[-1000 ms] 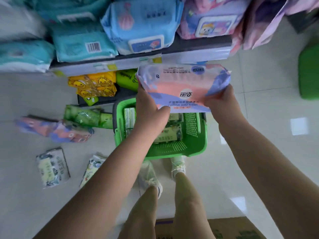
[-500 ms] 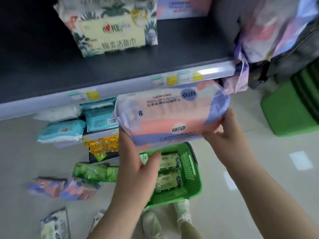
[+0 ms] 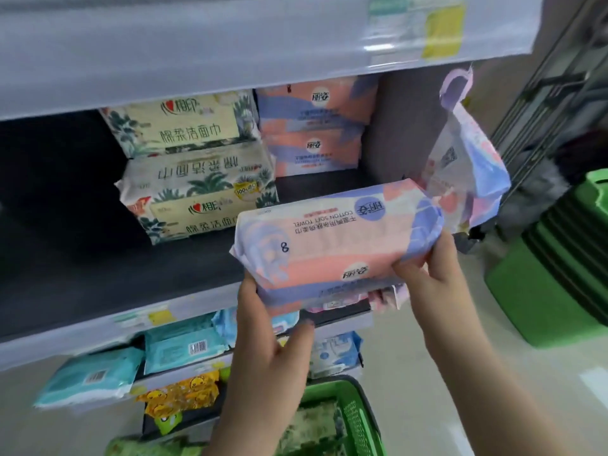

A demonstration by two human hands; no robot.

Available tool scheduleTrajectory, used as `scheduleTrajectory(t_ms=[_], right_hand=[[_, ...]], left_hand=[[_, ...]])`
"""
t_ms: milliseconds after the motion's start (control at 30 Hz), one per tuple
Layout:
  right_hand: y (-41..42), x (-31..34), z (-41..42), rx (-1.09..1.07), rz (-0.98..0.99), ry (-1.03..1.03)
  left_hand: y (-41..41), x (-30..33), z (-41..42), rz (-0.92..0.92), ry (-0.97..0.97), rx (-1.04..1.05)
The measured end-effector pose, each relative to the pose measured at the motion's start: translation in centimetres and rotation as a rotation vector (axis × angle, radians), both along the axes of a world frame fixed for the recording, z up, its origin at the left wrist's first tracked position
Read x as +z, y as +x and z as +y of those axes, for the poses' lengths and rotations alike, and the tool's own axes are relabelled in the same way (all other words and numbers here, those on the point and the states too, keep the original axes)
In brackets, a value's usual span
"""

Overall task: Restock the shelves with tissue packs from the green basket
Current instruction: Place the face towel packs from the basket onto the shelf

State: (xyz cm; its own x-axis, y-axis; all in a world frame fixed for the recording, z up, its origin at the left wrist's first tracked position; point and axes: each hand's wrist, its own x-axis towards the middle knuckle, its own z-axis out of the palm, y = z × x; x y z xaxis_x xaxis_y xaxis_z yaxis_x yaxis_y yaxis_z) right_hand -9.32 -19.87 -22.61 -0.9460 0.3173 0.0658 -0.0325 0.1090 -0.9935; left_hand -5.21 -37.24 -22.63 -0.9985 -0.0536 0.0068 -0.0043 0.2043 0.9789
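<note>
I hold a pink and purple tissue pack (image 3: pixel 332 238) in both hands, level with the front edge of the dark middle shelf (image 3: pixel 98 274). My left hand (image 3: pixel 266 330) grips its lower left end and my right hand (image 3: pixel 431 268) grips its right end. At the back of that shelf stand two stacked packs of the same pink and purple kind (image 3: pixel 316 126), with two cream leaf-print packs (image 3: pixel 194 166) to their left. The green basket (image 3: pixel 355 419) sits on the floor below my arms, with greenish packs inside.
A pink and purple bag (image 3: pixel 467 166) hangs at the shelf's right end. Lower shelves hold teal packs (image 3: pixel 184 343), a light blue pack (image 3: pixel 335 353) and yellow duck packs (image 3: pixel 184 393). A stack of green baskets (image 3: pixel 552 268) stands on the right. The upper shelf's edge (image 3: pixel 230 47) overhangs.
My hands have lifted the pink and purple pack from above the basket up to the middle shelf. My view has risen from the floor to the shelves.
</note>
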Motion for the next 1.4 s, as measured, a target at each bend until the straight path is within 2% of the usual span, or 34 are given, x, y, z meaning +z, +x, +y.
scheduleTrajectory(t_ms=[100, 200, 433, 500, 633, 800, 900, 1033, 1133, 1200, 1267, 1333, 1400], right_hand=[[-3.0, -0.6, 0.4, -0.029, -0.024, -0.010], [-5.1, -1.4, 1.0, -0.039, -0.033, 0.074], [-8.1, -3.0, 2.6, -0.116, -0.090, 0.480], [-8.7, -2.9, 2.8, -0.201, -0.119, 0.532], [-9.1, -3.0, 2.2, -0.293, -0.042, 0.565], [-10.3, -4.6, 0.6, -0.116, -0.028, 0.696], [-11.4, -4.3, 0.5, -0.045, -0.026, 0.675], [-12.5, -3.8, 0.7, 0.100, -0.143, 0.710], [-12.9, -4.3, 0.1, 0.255, -0.268, 0.861], [-13.2, -4.6, -0.2, 0.290, -0.283, 0.952], [-13.5, -4.9, -0.3, 0.296, -0.286, 0.987], [-13.5, -5.2, -0.3, 0.299, -0.273, 1.034], [-13.7, -5.4, -0.3, 0.291, -0.259, 1.075]], left_hand=[[-3.3, -0.1, 0.8, -0.018, 0.037, -0.013], [-5.8, -1.4, 1.4, -0.026, 0.046, 0.008], [-9.2, -3.0, 2.7, -0.023, -0.047, 0.034], [-10.3, -3.0, 3.2, -0.028, -0.080, 0.049], [-12.4, -2.9, 4.2, -0.033, -0.181, 0.078], [-14.0, -3.8, 5.4, 0.028, -0.348, 0.078], [-15.2, -3.9, 5.8, 0.041, -0.377, 0.082], [-17.0, -3.9, 6.1, -0.007, -0.418, 0.103], [-18.0, -4.0, 6.2, -0.039, -0.458, 0.137], [-17.4, -4.2, 6.7, -0.044, -0.469, 0.173], [-15.7, -4.9, 7.5, 0.061, -0.552, 0.169], [-14.4, -6.0, 7.9, 0.216, -0.741, 0.109], [-14.6, -7.0, 7.7, 0.279, -0.855, 0.068]])
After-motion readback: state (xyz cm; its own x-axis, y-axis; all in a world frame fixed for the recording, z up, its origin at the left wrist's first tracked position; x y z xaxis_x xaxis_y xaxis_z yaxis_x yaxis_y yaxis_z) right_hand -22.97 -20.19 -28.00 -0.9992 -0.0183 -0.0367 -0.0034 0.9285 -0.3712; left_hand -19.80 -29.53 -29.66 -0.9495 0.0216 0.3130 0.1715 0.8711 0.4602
